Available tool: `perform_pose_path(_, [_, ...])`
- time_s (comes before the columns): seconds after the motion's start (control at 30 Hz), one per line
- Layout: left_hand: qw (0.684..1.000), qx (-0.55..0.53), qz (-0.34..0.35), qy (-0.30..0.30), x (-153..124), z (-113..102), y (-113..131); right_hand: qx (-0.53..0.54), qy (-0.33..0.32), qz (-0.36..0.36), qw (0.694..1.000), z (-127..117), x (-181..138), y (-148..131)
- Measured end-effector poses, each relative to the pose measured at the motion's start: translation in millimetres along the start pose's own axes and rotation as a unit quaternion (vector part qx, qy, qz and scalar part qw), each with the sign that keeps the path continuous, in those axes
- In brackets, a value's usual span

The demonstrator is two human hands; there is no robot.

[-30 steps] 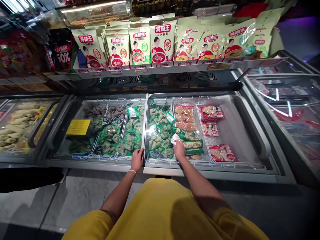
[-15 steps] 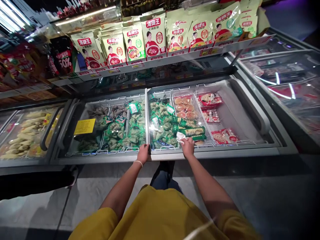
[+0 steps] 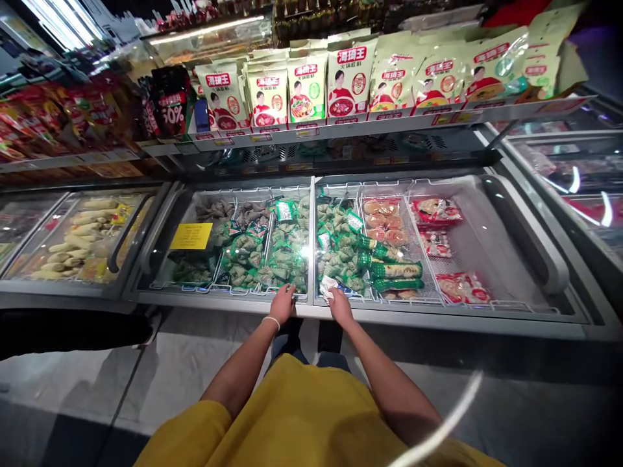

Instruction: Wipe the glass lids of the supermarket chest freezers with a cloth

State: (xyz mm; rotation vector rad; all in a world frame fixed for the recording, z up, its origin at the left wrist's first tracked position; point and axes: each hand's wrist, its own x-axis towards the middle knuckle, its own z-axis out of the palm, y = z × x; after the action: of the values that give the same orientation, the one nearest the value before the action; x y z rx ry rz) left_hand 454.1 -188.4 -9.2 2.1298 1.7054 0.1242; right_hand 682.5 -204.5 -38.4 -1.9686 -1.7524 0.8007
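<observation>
My right hand (image 3: pixel 341 307) pinches a crumpled white tissue (image 3: pixel 329 286) over the front edge of the chest freezer (image 3: pixel 389 320), just right of the middle divider. My left hand (image 3: pixel 282 303) is at the same edge, left of the divider, its fingers curled; what is under them, if anything, I cannot make out. Beneath the glass, near both hands, lie green-wrapped bundles in clear bags (image 3: pixel 289 259). Green-ended long packs (image 3: pixel 396 269) and bagged round pieces (image 3: pixel 382 220) lie to the right of my right hand.
Pale pouches (image 3: pixel 351 81) stand on a shelf (image 3: pixel 306 130) above the freezer's back. A yellow note (image 3: pixel 191 236) is on the left glass. Black frame handles (image 3: pixel 540 240) flank the lids. A neighbouring freezer holds corn cobs (image 3: pixel 80 240). Someone's dark-clothed leg (image 3: pixel 73 331) extends in from the left.
My right hand has moved left along the freezer edge with the tissue, closer to the divider. My left hand has shifted slightly left of the divider. The view has turned left.
</observation>
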Motion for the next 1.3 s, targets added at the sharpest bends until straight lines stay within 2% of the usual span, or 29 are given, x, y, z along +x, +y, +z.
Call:
perform_pose_path(0.1, [1.0,0.007,0.004,0.013,6,-11,-27,0.019,0.017,-0.057,0.998,17,3,-30])
perform_pose_path(0.2, [1.0,-0.001,0.019,0.009,15,-26,-56,0.013,-0.022,-0.123,0.992,43,6,-62])
perform_pose_path(0.27, [1.0,-0.015,0.017,0.019,21,-38,-79,-0.011,-0.033,-0.123,0.992,49,19,-77])
perform_pose_path(0.47, [0.999,-0.019,-0.009,0.034,44,-78,-153,-0.055,0.039,-0.043,0.997,18,105,-109])
perform_pose_path(0.53, [0.999,-0.013,-0.001,0.035,53,-88,-169,-0.061,0.047,-0.036,0.996,14,115,-116])
perform_pose_path(0.6, [0.999,-0.006,0.014,0.031,63,-95,-179,-0.066,0.041,-0.049,0.996,21,101,-116])
perform_pose_path(0.7, [0.999,0.009,0.043,0.016,79,-103,-186,-0.063,0.04,-0.066,0.995,49,47,-107])
perform_pose_path(0.8, [0.997,0.015,0.071,-0.001,95,-111,-190,-0.049,0.065,-0.039,0.996,76,-2,-99])
perform_pose_path(0.9, [0.996,0.009,0.089,-0.014,111,-119,-190,-0.041,0.065,-0.008,0.997,80,-14,-101])
perform_pose_path(1.0, [0.995,0.0,0.096,-0.016,127,-125,-186,-0.043,0.031,-0.006,0.999,64,2,-108])
perform_pose_path(1.1, [0.995,-0.013,0.095,-0.004,139,-127,-177,-0.053,-0.003,-0.037,0.998,49,30,-115])
perform_pose_path(1.2, [0.996,-0.017,0.086,0.005,147,-127,-168,-0.062,0.029,-0.035,0.997,40,66,-121])
perform_pose_path(1.3, [0.996,-0.008,0.088,-0.005,155,-129,-162,-0.066,0.079,-0.02,0.994,30,116,-125])
